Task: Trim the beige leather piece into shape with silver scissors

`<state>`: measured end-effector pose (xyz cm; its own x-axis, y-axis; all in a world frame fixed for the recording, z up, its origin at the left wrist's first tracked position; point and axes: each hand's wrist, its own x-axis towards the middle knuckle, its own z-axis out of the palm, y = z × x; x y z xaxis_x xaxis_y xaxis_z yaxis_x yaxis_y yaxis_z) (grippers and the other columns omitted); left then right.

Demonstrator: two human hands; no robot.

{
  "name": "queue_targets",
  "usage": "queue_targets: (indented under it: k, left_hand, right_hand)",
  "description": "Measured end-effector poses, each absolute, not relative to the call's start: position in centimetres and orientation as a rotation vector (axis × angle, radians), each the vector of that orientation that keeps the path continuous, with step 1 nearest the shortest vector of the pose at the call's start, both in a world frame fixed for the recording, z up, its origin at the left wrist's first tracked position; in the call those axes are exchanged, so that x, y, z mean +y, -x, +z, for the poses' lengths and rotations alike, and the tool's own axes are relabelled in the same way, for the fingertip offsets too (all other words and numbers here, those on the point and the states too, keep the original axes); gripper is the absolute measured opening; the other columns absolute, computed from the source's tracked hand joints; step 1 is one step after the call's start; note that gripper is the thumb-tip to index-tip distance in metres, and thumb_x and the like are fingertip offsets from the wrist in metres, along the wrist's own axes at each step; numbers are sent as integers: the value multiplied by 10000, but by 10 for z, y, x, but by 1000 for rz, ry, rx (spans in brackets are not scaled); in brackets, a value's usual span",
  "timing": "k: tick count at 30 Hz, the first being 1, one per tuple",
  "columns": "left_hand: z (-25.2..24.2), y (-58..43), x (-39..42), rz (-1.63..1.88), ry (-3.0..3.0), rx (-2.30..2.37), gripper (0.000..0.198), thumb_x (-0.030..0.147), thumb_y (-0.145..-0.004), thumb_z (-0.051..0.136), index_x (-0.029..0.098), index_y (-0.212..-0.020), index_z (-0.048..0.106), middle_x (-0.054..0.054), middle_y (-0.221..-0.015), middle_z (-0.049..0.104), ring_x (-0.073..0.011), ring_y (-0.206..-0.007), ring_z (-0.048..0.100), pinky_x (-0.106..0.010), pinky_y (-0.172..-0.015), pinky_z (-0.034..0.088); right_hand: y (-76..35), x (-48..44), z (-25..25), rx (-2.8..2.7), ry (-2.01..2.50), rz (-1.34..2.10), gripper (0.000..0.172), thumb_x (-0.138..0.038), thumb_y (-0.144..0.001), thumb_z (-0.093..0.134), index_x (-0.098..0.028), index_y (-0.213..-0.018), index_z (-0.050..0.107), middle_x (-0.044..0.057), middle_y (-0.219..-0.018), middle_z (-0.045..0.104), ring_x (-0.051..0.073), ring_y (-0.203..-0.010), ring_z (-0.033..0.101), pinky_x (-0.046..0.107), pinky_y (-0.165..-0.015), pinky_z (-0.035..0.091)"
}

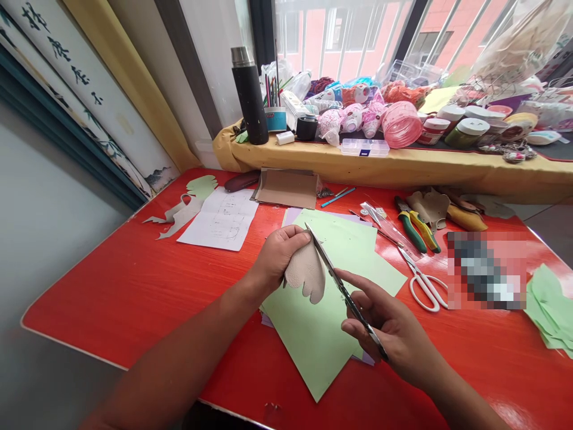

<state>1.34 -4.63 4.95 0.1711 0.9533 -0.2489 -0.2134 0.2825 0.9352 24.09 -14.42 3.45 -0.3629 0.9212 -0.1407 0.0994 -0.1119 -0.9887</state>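
Between the thumb and fingers of my left hand (282, 254) is a beige scalloped piece (308, 273), its lobed edge hanging down. My right hand (380, 322) holds a pair of dark-handled scissors (342, 289), angled up and to the left. The scissors' tips are at the top of the beige piece, close to my left fingertips. Whether the blades touch the piece is hard to tell. Beneath both hands lie light green sheets (313, 358), with purple paper showing at their edges.
White-handled scissors (427, 286), green-yellow pliers (416, 224) and green paper pieces (553, 304) lie to the right on the red table (111, 286). A marked white sheet (219, 218) and beige scraps (181, 215) lie left. The sill behind holds a black flask (250, 98) and jars (468, 131).
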Motion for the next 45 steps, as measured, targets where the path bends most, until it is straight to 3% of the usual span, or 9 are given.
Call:
queue_targets:
  k: [13,28,41,45]
  left_hand:
    - [46,-13,-45,1016,-911,1049,289,431,-814,787,199,-801,616,21,-672,564,-125,-575,500,-253,-532,393]
    - [43,-13,-46,985,-969,1069,272,429,-832,762,209,-809,605,25,-672,562,-134,-578,505,-264,-536,377]
    - [41,-12,-45,980,-977,1053,279,430,-852,764,204,-790,611,29,-668,547,-119,-571,478,-247,-530,374]
    - [39,-9,-42,961,-1022,1084,274,434,-856,768,209,-802,621,29,-673,555,-123,-569,481,-248,-522,370]
  right_hand:
    - [-239,-144,34,-1412,1124,1610,636,-509,-988,797,-340,-1562,580,-87,-731,360,85,-508,319,222,-448,263]
    - [-242,-142,28,-1429,1094,1624,732,-536,-946,837,-333,-1585,544,-62,-773,405,122,-608,347,237,-504,291]
    - [-239,-145,31,-1365,1117,1623,663,-515,-957,832,-336,-1547,588,-87,-741,375,79,-508,315,213,-434,249]
    - [-241,-146,32,-1370,1130,1619,660,-504,-958,834,-322,-1547,597,-91,-723,394,77,-484,352,215,-429,294]
